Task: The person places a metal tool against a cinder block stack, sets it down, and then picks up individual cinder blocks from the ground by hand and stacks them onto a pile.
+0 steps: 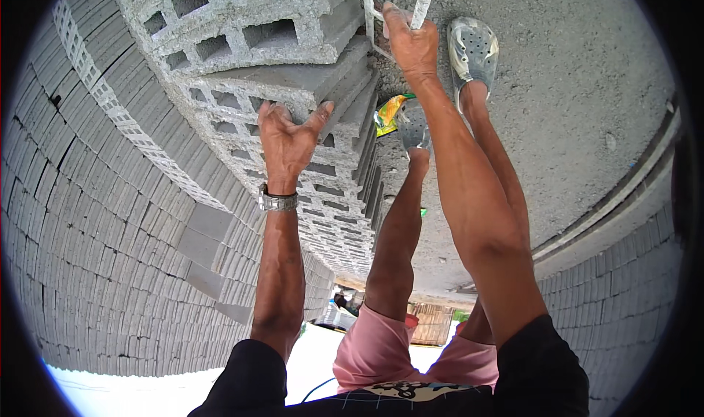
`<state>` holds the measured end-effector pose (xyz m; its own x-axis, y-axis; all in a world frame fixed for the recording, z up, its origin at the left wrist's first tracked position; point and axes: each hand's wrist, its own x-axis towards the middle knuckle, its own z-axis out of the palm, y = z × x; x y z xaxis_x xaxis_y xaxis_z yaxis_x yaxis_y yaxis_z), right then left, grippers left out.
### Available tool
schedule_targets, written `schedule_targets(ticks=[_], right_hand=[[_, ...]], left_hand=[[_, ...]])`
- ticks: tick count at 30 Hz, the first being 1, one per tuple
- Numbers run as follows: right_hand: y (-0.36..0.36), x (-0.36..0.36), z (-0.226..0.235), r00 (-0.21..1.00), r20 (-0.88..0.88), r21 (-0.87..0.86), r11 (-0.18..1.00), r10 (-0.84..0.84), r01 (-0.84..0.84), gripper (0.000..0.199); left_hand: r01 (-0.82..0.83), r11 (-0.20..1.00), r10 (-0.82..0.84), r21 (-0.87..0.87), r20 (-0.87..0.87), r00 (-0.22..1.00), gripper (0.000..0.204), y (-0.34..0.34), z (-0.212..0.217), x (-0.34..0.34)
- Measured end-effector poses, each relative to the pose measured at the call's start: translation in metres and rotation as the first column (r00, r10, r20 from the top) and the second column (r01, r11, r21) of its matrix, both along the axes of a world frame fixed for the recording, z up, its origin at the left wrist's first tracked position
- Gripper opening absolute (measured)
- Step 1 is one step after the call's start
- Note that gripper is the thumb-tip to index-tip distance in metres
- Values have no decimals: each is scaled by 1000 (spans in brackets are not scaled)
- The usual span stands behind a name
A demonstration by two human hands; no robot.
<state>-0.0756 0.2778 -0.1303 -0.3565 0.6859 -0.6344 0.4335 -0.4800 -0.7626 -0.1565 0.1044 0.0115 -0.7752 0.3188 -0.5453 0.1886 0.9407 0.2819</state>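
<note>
Rough, pitted, matt concrete on the blocks (312,74). Right of the blocks: gritty, dull ground (565,109), smooth-looking plastic clogs (475,45), and a glossy, crinkled plastic packet (388,116). In front of the blocks: shiny metal watch (279,201). Lower right of the blocks: matt cloth shorts (372,344).

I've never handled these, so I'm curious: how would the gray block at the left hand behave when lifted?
The gray block touching the left hand is probably stiff and fairly heavy, as it looks like concrete, though its hollows should lighten it. Its coarse surface suggests little slipperiness. Its rough edges might chip if knocked.
</note>
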Motion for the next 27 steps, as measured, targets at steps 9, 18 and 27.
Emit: schedule_targets(ticks=[9,18,27], right_hand=[[78,42,51,897,144,-206,874,-417,440,31],[111,41,88,877,201,-222,852,-436,475,35],[108,-2,67,903,247,-135,910,-352,391,40]], left_hand=[[301,948,-309,-103,-71,948,59,21,-8,13],[132,991,-123,13,-287,950,59,85,30,-38],[10,989,-49,-145,-265,963,67,112,-41,-44]])
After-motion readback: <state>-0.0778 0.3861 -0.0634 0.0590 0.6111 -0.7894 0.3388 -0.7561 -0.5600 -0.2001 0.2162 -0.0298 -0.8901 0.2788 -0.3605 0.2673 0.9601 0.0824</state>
